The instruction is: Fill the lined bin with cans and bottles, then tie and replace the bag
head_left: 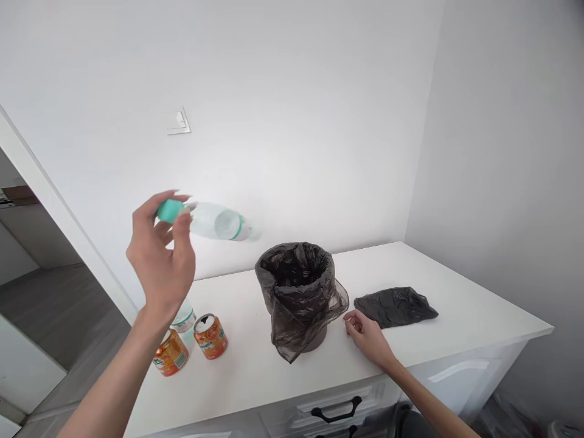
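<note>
My left hand (159, 258) is raised above the white counter (456, 316) and pinches the green cap end of a clear plastic bottle (214, 222), which lies sideways in the air and points toward a small bin lined with a dark bag (296, 292). My right hand (367, 337) rests on the counter just right of the bin, fingers loosely curled, with nothing in them, touching the edge of the bag. Under my left forearm stand two orange drink cans (210, 336) (171, 354) and another clear bottle (183, 317).
A crumpled dark bag (396, 306) lies on the counter right of the bin. Drawers with black handles (335, 410) sit below the counter front. A light switch (177, 121) is on the wall. An open doorway lies to the left.
</note>
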Action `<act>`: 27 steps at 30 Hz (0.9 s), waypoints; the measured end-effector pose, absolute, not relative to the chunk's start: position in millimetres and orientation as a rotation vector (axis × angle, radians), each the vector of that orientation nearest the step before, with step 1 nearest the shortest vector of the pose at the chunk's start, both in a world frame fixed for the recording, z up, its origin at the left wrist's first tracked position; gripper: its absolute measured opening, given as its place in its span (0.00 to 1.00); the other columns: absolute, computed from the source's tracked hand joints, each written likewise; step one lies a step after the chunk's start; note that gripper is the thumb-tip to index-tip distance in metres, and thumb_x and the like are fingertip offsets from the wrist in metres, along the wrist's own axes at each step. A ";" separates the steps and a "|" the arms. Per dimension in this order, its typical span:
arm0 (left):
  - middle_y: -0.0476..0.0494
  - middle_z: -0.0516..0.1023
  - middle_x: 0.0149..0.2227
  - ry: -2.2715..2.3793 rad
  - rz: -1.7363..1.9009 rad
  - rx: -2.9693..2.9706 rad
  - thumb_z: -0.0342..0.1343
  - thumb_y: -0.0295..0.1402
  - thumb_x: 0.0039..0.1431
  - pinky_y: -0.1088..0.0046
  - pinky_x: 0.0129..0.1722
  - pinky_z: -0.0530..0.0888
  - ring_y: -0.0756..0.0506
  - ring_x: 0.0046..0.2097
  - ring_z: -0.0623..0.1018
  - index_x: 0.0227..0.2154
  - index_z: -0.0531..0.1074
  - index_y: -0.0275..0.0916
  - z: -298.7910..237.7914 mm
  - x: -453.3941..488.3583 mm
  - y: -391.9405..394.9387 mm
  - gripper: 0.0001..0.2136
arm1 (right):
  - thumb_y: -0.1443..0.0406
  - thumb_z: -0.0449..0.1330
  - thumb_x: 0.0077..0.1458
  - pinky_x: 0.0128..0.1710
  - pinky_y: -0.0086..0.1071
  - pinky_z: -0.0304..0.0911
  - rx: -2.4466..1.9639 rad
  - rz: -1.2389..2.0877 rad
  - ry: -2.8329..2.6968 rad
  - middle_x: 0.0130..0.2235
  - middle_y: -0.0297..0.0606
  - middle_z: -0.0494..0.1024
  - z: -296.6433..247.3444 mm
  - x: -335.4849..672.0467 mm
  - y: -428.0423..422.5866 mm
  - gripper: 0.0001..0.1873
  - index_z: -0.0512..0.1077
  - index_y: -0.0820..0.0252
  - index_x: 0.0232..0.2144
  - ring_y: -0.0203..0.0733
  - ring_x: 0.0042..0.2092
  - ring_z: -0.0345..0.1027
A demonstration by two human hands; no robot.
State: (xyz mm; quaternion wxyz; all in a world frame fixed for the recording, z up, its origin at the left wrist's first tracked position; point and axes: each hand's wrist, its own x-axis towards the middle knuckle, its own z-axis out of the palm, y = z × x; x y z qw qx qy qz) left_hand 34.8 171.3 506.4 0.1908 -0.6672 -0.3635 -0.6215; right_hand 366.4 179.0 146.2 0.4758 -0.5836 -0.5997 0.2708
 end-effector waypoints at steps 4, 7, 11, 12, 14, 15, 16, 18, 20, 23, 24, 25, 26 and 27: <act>0.44 0.79 0.52 -0.984 -1.636 -2.297 0.50 0.47 0.71 0.67 0.43 0.81 0.45 0.48 0.83 0.53 0.69 0.46 522.4 88.3 154.9 0.15 | 0.56 0.54 0.60 0.33 0.34 0.62 -1.429 0.664 -1.461 0.27 0.34 0.78 144.7 366.4 179.1 0.11 0.72 0.53 0.39 0.44 0.30 0.71; 0.43 0.81 0.49 -1.142 -1.355 -2.659 0.50 0.47 0.69 0.66 0.42 0.81 0.44 0.44 0.83 0.51 0.70 0.45 499.9 112.1 168.4 0.15 | 0.57 0.54 0.60 0.33 0.34 0.62 -1.426 0.660 -1.465 0.28 0.33 0.78 144.2 367.0 178.6 0.10 0.72 0.53 0.39 0.44 0.30 0.71; 0.45 0.82 0.42 -1.300 -0.933 -2.959 0.50 0.45 0.69 0.62 0.43 0.79 0.43 0.40 0.82 0.48 0.72 0.44 460.7 128.7 197.3 0.14 | 0.58 0.53 0.60 0.34 0.34 0.62 -1.413 0.649 -1.454 0.28 0.33 0.78 147.8 366.6 176.5 0.10 0.72 0.54 0.39 0.44 0.31 0.71; 0.45 0.82 0.42 -1.306 -0.831 -3.008 0.50 0.45 0.68 0.61 0.44 0.79 0.43 0.40 0.81 0.48 0.73 0.44 453.6 130.9 202.7 0.14 | 0.58 0.54 0.60 0.34 0.34 0.62 -1.409 0.648 -1.448 0.28 0.33 0.78 149.7 366.1 175.7 0.10 0.72 0.54 0.38 0.44 0.30 0.71; 0.44 0.83 0.46 -1.280 -0.694 -3.112 0.51 0.47 0.68 0.62 0.45 0.78 0.42 0.43 0.82 0.49 0.74 0.46 444.7 132.3 210.6 0.16 | 0.59 0.54 0.59 0.34 0.34 0.62 -1.406 0.650 -1.439 0.27 0.33 0.78 154.6 364.7 173.9 0.09 0.72 0.54 0.38 0.44 0.30 0.71; 0.43 0.82 0.49 -1.255 -0.683 -3.164 0.51 0.49 0.68 0.63 0.46 0.78 0.41 0.46 0.82 0.50 0.75 0.46 443.0 130.8 213.6 0.17 | 0.59 0.54 0.59 0.34 0.34 0.62 -1.407 0.655 -1.436 0.27 0.33 0.78 157.2 364.0 172.9 0.09 0.72 0.54 0.37 0.44 0.30 0.72; 0.43 0.82 0.51 -1.230 -0.714 -3.198 0.50 0.50 0.68 0.63 0.48 0.78 0.41 0.49 0.81 0.52 0.74 0.47 442.9 127.5 216.7 0.18 | 0.59 0.54 0.59 0.33 0.34 0.62 -1.410 0.660 -1.433 0.27 0.33 0.78 159.7 363.3 171.9 0.09 0.72 0.54 0.37 0.44 0.30 0.72; 0.42 0.81 0.55 -1.210 -0.855 -3.151 0.48 0.51 0.70 0.64 0.49 0.78 0.40 0.53 0.80 0.57 0.72 0.48 446.1 113.8 224.9 0.21 | 0.59 0.53 0.58 0.33 0.34 0.62 -1.417 0.670 -1.430 0.27 0.33 0.78 163.8 362.3 169.9 0.09 0.72 0.53 0.36 0.44 0.30 0.72; 0.40 0.79 0.57 -1.259 -0.984 -2.904 0.45 0.50 0.71 0.63 0.49 0.77 0.39 0.56 0.78 0.59 0.70 0.46 451.3 90.0 236.9 0.22 | 0.58 0.53 0.58 0.33 0.34 0.62 -1.419 0.675 -1.428 0.27 0.33 0.78 166.5 361.6 168.2 0.09 0.71 0.53 0.36 0.45 0.30 0.72; 0.35 0.77 0.58 -1.475 -0.978 -2.364 0.42 0.49 0.71 0.60 0.52 0.75 0.37 0.59 0.75 0.60 0.69 0.41 456.5 38.6 256.5 0.24 | 0.58 0.54 0.57 0.33 0.34 0.62 -1.412 0.663 -1.423 0.26 0.33 0.77 168.0 361.1 166.5 0.09 0.72 0.53 0.36 0.45 0.29 0.72; 0.34 0.76 0.59 -1.562 -0.913 -2.215 0.41 0.49 0.71 0.59 0.55 0.73 0.37 0.61 0.73 0.60 0.68 0.40 456.5 19.5 261.0 0.25 | 0.58 0.54 0.57 0.34 0.34 0.63 -1.410 0.656 -1.422 0.26 0.33 0.77 168.1 360.9 166.1 0.09 0.72 0.53 0.36 0.45 0.29 0.72; 0.32 0.75 0.60 -1.628 -0.882 -2.138 0.42 0.49 0.70 0.55 0.58 0.70 0.35 0.62 0.72 0.60 0.68 0.38 455.6 0.7 263.7 0.26 | 0.58 0.54 0.57 0.34 0.34 0.63 -1.409 0.652 -1.423 0.26 0.33 0.77 168.0 360.8 165.8 0.09 0.72 0.53 0.35 0.45 0.29 0.71; 0.29 0.74 0.60 -1.686 -0.852 -2.081 0.43 0.50 0.69 0.52 0.60 0.68 0.33 0.63 0.71 0.59 0.69 0.37 453.6 -17.4 264.4 0.26 | 0.58 0.54 0.57 0.34 0.34 0.63 -1.408 0.651 -1.425 0.26 0.33 0.77 167.8 360.6 165.5 0.09 0.72 0.53 0.36 0.45 0.29 0.71; 0.27 0.73 0.61 -1.746 -0.820 -2.037 0.44 0.50 0.68 0.48 0.61 0.66 0.31 0.64 0.69 0.58 0.69 0.36 450.7 -34.3 263.3 0.27 | 0.57 0.54 0.58 0.34 0.35 0.63 -1.408 0.654 -1.428 0.26 0.33 0.77 167.5 360.5 165.3 0.10 0.72 0.53 0.36 0.45 0.29 0.71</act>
